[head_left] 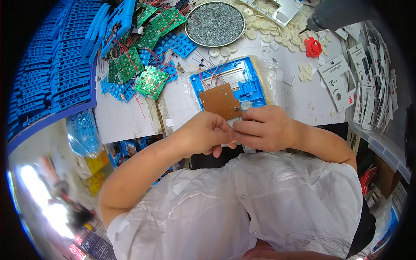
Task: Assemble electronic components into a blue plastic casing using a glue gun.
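My left hand [211, 132] and my right hand [266, 128] meet at the table's near edge, fingertips close together. Both are closed in a pinch, and whatever is between the fingers is too small or hidden to make out. Just beyond them lies a brown circuit board [220, 100], its plain side up, with thin wires running from it. It rests partly over a blue plastic housing [253, 82], which sits on clear plastic wrapping [271, 71]. A small pale disc [246, 105] shows in the housing beside my right fingers.
Green circuit boards [151, 81] with wires lie far left, beside stacked blue plastic parts [56, 56]. A round tray [186, 27] of screws stands at the back. Cream plastic discs [264, 32], a dark power screwdriver [331, 16], a red ring-shaped part [313, 47] and white panels [337, 81] lie right.
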The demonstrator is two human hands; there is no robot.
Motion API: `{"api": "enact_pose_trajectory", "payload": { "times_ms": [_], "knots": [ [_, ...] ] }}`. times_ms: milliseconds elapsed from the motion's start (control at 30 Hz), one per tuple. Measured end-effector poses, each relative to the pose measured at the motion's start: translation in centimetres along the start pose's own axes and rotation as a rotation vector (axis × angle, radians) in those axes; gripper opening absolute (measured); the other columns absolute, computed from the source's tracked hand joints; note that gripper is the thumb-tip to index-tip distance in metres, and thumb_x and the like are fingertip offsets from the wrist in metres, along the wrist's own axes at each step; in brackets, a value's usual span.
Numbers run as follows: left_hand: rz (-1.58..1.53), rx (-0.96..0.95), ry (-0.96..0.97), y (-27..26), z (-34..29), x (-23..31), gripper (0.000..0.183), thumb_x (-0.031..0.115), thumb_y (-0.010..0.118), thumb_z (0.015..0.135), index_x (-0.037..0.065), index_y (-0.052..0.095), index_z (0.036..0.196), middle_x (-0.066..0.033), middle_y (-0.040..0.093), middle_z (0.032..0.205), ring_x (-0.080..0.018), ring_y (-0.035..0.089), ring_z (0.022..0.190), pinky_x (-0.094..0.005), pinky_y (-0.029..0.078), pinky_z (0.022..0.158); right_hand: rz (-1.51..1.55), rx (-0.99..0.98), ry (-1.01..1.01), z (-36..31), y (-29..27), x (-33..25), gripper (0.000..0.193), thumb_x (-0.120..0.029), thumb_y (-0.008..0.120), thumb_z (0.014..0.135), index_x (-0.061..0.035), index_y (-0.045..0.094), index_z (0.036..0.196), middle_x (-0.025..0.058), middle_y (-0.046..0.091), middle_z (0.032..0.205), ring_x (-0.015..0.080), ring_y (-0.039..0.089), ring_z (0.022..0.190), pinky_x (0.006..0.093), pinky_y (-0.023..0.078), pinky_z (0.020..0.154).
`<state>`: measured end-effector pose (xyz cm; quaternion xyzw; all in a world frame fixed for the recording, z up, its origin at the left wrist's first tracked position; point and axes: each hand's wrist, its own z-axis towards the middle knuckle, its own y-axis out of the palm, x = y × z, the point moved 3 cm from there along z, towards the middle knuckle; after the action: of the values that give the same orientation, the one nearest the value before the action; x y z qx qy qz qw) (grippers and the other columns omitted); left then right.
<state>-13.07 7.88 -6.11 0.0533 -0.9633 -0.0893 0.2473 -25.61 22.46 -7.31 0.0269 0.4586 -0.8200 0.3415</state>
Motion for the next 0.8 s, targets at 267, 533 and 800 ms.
{"api": "enact_pose_trajectory", "payload": {
  "times_ms": [267, 533, 800],
  "knots": [
    [0.002, 0.062, 0.096, 0.0, 0.1, -0.9, 0.012, 0.009, 0.067, 0.096, 0.002, 0.060, 0.090, -0.0056, 0.071, 0.080, -0.0071, 0.059, 0.052, -0.0205, 0.041, 0.044, -0.009, 0.059, 0.030, -0.2, 0.6, 0.4, 0.022, -0.015, 0.076, 0.070, -0.0111, 0.069, 0.091, -0.0007, 0.064, 0.098, 0.0182, 0.060, 0.084, 0.0274, 0.052, 0.056],
    [0.155, 0.367, 0.327, 0.4, -0.7, -1.7, 0.013, 0.006, 0.070, 0.093, 0.002, 0.059, 0.088, -0.0039, 0.068, 0.072, -0.0068, 0.059, 0.053, -0.0225, 0.045, 0.046, -0.114, 0.028, 0.159, -0.9, 1.0, 0.3, 0.024, -0.015, 0.073, 0.068, -0.0124, 0.067, 0.091, -0.0008, 0.061, 0.099, 0.0190, 0.058, 0.094, 0.0284, 0.054, 0.057],
    [0.475, 0.780, 0.560, 2.0, -0.8, -3.0, 0.018, 0.009, 0.075, 0.084, 0.003, 0.061, 0.076, -0.0086, 0.061, 0.058, -0.0202, 0.062, 0.052, -0.0337, 0.048, 0.051, -0.070, -0.017, 0.308, -0.9, 1.6, -2.3, 0.037, -0.015, 0.078, 0.067, -0.0103, 0.073, 0.103, 0.0019, 0.063, 0.101, 0.0241, 0.057, 0.095, 0.0361, 0.049, 0.077]
  ]
}}
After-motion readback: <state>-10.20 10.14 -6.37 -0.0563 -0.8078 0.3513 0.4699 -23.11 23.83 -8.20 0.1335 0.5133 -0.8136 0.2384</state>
